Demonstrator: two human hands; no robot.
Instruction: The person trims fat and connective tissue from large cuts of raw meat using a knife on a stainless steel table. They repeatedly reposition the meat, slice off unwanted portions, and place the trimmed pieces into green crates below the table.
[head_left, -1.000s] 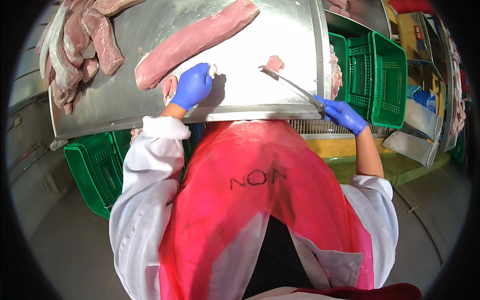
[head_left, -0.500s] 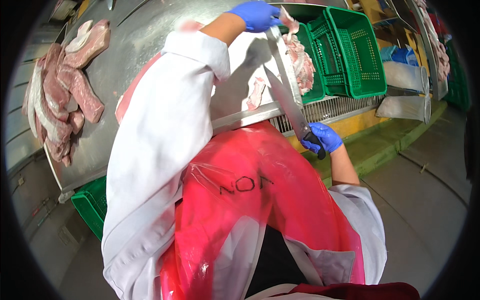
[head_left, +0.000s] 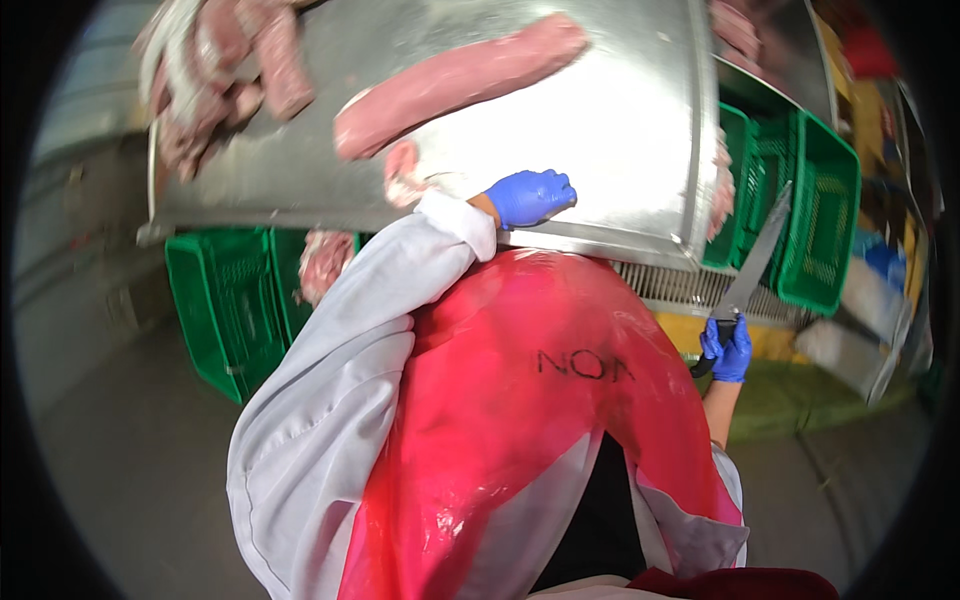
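My left hand (head_left: 532,198), in a blue glove, is over the near edge of the steel table (head_left: 640,130), its fingers curled together; whatever they may hold is hidden. Beyond it a long, trimmed piece of pink meat (head_left: 460,85) lies slanting across the table. A small meat scrap (head_left: 402,172) rests beside its left end. Out at the right, past the table, my gloved right hand (head_left: 730,350) grips the black handle of a knife (head_left: 757,260). Its broad blade points up and away, in front of a green crate (head_left: 825,215).
Several raw meat pieces (head_left: 235,60) are piled at the table's far left. Meat trimmings (head_left: 721,190) show beside the table's right edge, in a crate. Green crates (head_left: 215,300) stand below the left front, with more trimmings (head_left: 326,262). A metal grating (head_left: 665,287) runs under the right front.
My left hand has come back from the right-hand crate, where it held a meat strip, to the table's near edge. The view has swung left. The knife stays in my right hand.
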